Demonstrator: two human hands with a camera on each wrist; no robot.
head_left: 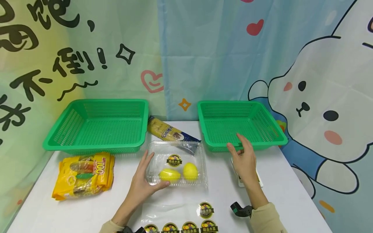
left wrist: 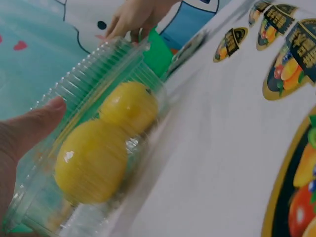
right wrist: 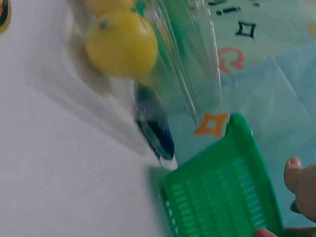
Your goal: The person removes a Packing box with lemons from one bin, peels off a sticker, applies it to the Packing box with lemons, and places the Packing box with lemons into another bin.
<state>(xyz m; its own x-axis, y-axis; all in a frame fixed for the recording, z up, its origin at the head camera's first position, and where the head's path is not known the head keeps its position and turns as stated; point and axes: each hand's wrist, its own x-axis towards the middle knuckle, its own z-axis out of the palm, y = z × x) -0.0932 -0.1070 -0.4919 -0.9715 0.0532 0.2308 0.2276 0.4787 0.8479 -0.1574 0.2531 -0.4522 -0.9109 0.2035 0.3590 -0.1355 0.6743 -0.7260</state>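
Note:
A clear plastic clamshell box [head_left: 154,161] with a round fruit label [head_left: 174,160] on its lid holds two yellow lemons [head_left: 190,171], [left wrist: 91,162]. At its left front corner my left hand [head_left: 142,184] is spread, fingers along the left side and thumb across the near edge. In the left wrist view the thumb [left wrist: 42,126] lies straight beside the ridged lid edge. My right hand [head_left: 245,161] holds nothing; its fingers are loosely bent near the front rim of the right green basket [head_left: 233,124]. Beneath that hand, mostly hidden, lies a flat white item [head_left: 259,183].
A second green basket [head_left: 107,129] stands at the back left. Behind the clamshell lies a yellow and dark blue packet [head_left: 166,129]. A yellow snack bag [head_left: 84,176] rests at the left. In front is a clear sheet [head_left: 169,210] with several round labels [head_left: 206,210].

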